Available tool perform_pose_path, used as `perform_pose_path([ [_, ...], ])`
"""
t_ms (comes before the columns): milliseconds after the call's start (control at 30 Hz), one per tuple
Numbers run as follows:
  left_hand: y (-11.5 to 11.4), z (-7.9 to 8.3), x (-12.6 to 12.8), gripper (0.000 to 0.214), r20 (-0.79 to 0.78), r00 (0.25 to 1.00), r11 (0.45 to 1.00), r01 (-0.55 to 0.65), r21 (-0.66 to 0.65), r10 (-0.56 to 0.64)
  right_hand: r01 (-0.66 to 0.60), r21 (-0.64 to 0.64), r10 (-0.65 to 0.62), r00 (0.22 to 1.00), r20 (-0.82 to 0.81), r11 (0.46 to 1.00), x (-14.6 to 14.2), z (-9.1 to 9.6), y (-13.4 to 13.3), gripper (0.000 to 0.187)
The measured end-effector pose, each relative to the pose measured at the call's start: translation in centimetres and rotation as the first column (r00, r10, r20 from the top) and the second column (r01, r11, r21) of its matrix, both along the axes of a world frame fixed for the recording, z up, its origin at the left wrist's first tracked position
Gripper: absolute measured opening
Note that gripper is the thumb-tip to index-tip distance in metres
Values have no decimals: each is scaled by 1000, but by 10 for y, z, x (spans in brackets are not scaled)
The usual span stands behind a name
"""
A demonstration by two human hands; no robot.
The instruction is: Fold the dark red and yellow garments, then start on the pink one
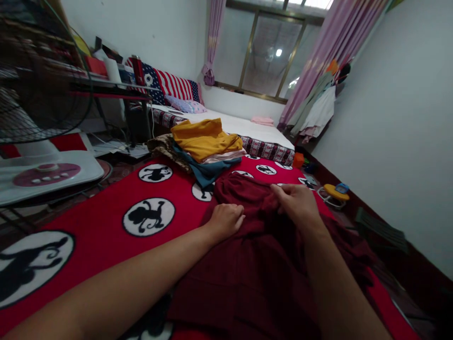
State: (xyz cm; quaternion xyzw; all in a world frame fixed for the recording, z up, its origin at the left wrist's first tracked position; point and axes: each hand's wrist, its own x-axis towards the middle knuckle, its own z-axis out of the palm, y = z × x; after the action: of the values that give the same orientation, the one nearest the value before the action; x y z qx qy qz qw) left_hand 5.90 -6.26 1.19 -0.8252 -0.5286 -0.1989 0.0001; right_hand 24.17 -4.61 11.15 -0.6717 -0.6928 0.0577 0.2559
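Observation:
A dark maroon garment (244, 274) lies rumpled across the red blanket in front of me; its exact kind is hard to make out. My left hand (228, 219) is closed on the cloth near its middle, fingers curled in. To the right, my right hand (297, 203) pinches the garment's upper part between thumb and fingers, lifting it slightly. Just beyond the garment's far end sits a pile of clothes, with a mustard-yellow garment (207, 139) on top and a teal one (208, 172) beneath.
The red blanket (106, 208) bears white circles with black figures. At the left a fan (46, 163) stands near a cluttered desk (116, 87). Behind the pile is a bed (226, 120) under a window. A yellow stool (336, 191) stands on the right, by the wall.

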Motion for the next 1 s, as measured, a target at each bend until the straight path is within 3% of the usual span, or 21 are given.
perform_pose_path([
  [67,1,-1,-2,22,27,999,1000,20,9,-20,-18,173,11,999,39,985,-15,-11,22,29],
  [100,1,-1,-3,22,47,998,999,31,13,-32,-52,190,41,997,59,980,-21,-22,36,27],
  [200,-1,-1,-7,24,131,989,998,62,4,-62,-189,54,180,975,134,981,-30,-54,73,62],
  [233,-2,0,-8,24,166,984,998,70,2,-69,-218,12,214,964,157,976,-29,-61,81,64],
  [333,-5,4,-10,24,286,956,997,53,53,-66,-260,15,254,952,170,966,-16,-65,87,34],
  [400,-6,7,-10,19,358,934,991,-37,129,-12,-185,176,167,980,111,967,-1,-59,79,27],
  [467,-5,8,-9,15,413,908,971,-161,177,75,5,345,-17,999,33,939,16,-53,67,32],
  [500,-4,8,-8,18,427,897,962,-207,180,113,92,365,-111,993,30,926,23,-52,61,32],
  [567,-1,6,-7,30,424,892,959,-240,153,156,149,229,-187,970,152,962,35,-50,53,27],
  [633,2,2,-5,35,377,913,972,-209,107,155,106,36,-112,937,331,994,37,-48,50,22],
  [667,3,0,-5,33,347,927,980,-178,84,139,72,1,-67,917,394,997,34,-46,52,24],
  [733,5,-3,-4,21,298,951,993,-108,50,88,5,61,-31,900,434,998,20,-40,59,28],
  [800,6,-6,-4,16,265,964,998,-50,40,38,-62,119,16,935,353,991,-2,-34,72,30],
  [900,7,-9,-4,21,223,975,999,8,42,-17,-167,2,166,981,100,986,-40,-34,97,22],
  [1000,6,-10,-3,27,180,982,998,52,25,-56,-216,-83,214,976,-33,973,-72,-46,121,26],
])
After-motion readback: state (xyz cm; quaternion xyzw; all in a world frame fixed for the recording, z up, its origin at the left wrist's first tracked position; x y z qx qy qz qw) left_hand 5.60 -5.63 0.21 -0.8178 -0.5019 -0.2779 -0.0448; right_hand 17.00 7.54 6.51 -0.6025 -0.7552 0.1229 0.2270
